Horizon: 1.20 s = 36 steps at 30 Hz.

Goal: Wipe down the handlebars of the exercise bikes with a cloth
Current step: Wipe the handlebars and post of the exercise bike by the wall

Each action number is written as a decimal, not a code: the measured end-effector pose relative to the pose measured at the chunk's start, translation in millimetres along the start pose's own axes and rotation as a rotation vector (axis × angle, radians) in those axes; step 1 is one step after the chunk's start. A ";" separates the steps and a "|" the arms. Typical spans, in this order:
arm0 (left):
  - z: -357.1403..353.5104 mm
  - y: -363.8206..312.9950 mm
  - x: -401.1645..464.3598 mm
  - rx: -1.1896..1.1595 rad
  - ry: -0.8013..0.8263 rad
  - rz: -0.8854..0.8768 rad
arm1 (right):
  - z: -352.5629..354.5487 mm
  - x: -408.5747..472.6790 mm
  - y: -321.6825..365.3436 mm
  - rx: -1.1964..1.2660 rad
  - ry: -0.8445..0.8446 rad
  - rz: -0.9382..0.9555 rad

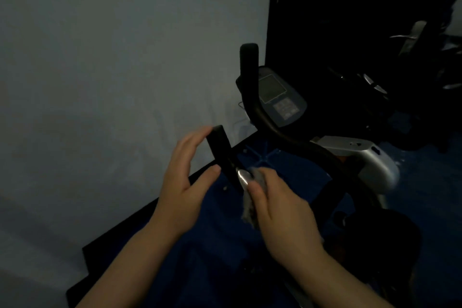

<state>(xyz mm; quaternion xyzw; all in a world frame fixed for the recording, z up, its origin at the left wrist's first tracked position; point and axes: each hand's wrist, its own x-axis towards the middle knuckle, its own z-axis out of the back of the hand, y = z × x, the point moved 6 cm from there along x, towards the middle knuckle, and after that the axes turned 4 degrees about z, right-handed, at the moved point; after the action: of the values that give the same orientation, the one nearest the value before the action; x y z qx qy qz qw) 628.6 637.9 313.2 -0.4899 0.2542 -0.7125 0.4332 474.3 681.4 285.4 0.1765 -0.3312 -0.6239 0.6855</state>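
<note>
Dim grey wall [112,70] fills the left of the frame and blue floor [287,157] the lower middle; the exercise bike [362,162] stands at centre right. Wiping seems only under way: the right hand [282,212] is closed around the cloth [250,207], pressing it on the near handlebar [222,155] by its metal plate; the left hand [185,177] is half open, fingertips touching the grip end, holding nothing. The far grip [248,57], upper centre, probably remains to be done.

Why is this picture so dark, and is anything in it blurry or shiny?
Head view: the room is dim, so the right side sinks into near black; the wall reads grey. The right hand and its cloth look slightly smeared. A small glint shows on the metal sensor of the near handlebar. The left hand is open beside it.
</note>
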 end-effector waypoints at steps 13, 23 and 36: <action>-5.0 16.4 -10.4 -0.386 0.130 0.158 | -16.7 29.3 36.8 -0.028 -0.182 0.101; -2.5 18.5 -16.6 -0.343 0.072 0.162 | -20.0 60.7 49.9 0.250 -0.231 0.157; 10.9 11.2 -4.0 -0.328 -0.116 0.115 | -5.4 59.7 49.0 0.044 -0.077 0.584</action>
<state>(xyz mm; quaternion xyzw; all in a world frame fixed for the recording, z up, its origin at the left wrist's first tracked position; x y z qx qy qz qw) 643.3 636.5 306.8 -0.5788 0.3690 -0.6064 0.4014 514.2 630.3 327.6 0.0648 -0.4070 -0.3990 0.8192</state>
